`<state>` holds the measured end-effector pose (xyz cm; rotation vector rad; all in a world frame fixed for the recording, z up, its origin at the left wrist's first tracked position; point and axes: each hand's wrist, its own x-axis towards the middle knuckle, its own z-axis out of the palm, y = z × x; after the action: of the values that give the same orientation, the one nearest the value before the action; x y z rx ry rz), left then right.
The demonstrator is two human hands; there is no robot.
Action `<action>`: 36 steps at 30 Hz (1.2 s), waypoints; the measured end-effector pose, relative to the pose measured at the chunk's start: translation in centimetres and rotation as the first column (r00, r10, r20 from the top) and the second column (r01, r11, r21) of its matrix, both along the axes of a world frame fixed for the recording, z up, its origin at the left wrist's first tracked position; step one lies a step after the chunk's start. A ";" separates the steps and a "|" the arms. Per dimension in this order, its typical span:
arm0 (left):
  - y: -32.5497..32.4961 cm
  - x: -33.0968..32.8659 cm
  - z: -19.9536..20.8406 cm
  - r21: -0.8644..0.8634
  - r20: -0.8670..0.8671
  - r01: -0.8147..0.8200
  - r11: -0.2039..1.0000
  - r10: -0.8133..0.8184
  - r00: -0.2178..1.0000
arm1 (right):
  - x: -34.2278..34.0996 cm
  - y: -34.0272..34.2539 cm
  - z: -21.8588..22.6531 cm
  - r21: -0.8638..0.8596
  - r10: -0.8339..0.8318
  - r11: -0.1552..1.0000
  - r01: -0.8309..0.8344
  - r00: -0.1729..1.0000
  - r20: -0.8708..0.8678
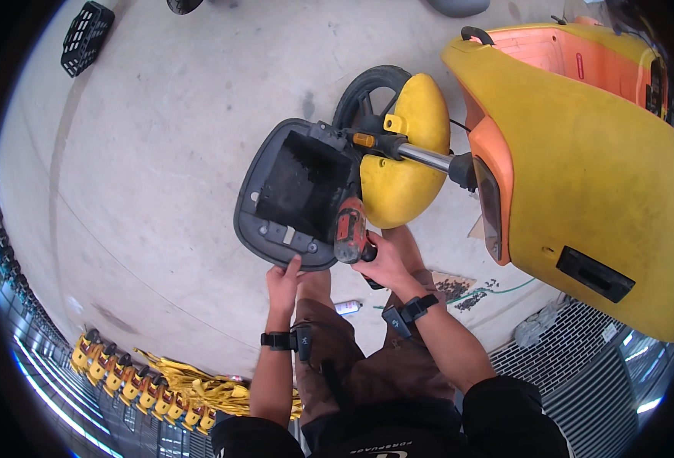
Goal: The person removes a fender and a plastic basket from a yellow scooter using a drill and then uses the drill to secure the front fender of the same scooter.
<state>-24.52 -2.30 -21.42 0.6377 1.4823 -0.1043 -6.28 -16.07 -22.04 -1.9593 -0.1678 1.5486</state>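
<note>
My right hand is wrapped round the grip of a red and black cordless drill, whose head reaches the near right edge of a black plastic basket. The drill's tip is hidden behind its body. My left hand pinches the basket's near rim with the thumb on top. Deep and rectangular inside, the basket sits beside a yellow front fender, a black wheel and a silver fork tube. An orange reflector lies between basket and fender.
A large yellow vehicle body with an orange inside fills the right. Small dark screws lie on cardboard near my right knee, and a spray can lies by my legs. A black crate stands far left; yellow parts are piled lower left.
</note>
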 end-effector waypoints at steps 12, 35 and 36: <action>-6.6 2.3 -2.5 -0.068 0.109 -0.490 0.869 0.495 0.862 | 0.5 5.7 -3.4 0.097 -0.243 0.969 0.225 0.937 0.249; -0.3 -1.0 0.1 0.029 0.070 -0.441 0.897 0.438 0.896 | 1.6 2.6 4.6 0.022 -0.207 0.976 0.216 0.959 -0.193; 1.4 -0.7 1.8 0.034 0.114 -0.418 0.908 0.412 0.904 | 1.4 2.4 4.8 0.076 -0.265 0.957 0.282 0.948 -0.175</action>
<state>-25.24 -0.86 -19.65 0.3538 1.4932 0.3009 -4.87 -13.63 -17.23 -1.6886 0.0910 1.4771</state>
